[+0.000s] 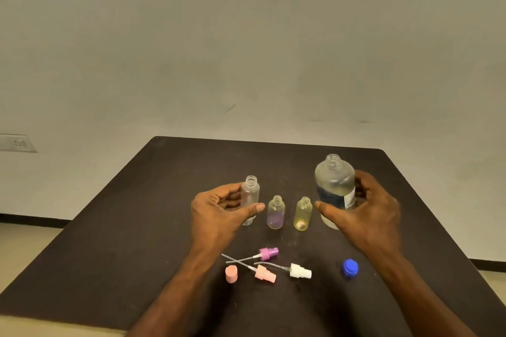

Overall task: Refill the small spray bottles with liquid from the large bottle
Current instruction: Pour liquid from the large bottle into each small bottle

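The left hand point(219, 208) is gripping a clear small plastic bottle point(250, 198); the right hand point(361, 210) is curling around the large clear labelled bottle point(335, 189). Pouring is probably coming next, calling for aligned necks.

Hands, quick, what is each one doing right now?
Left hand: curled around the clear small bottle, contact unclear.
Right hand: wrapped around the large bottle, holding it.

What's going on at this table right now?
A person is set up to refill small bottles. The left hand is wrapped around a clear small bottle and the right hand around the large bottle, both uncapped and upright. Two more open small bottles stand between them on the dark table. Three spray heads, a pink cap and a blue cap lie nearer the person. No pouring yet.
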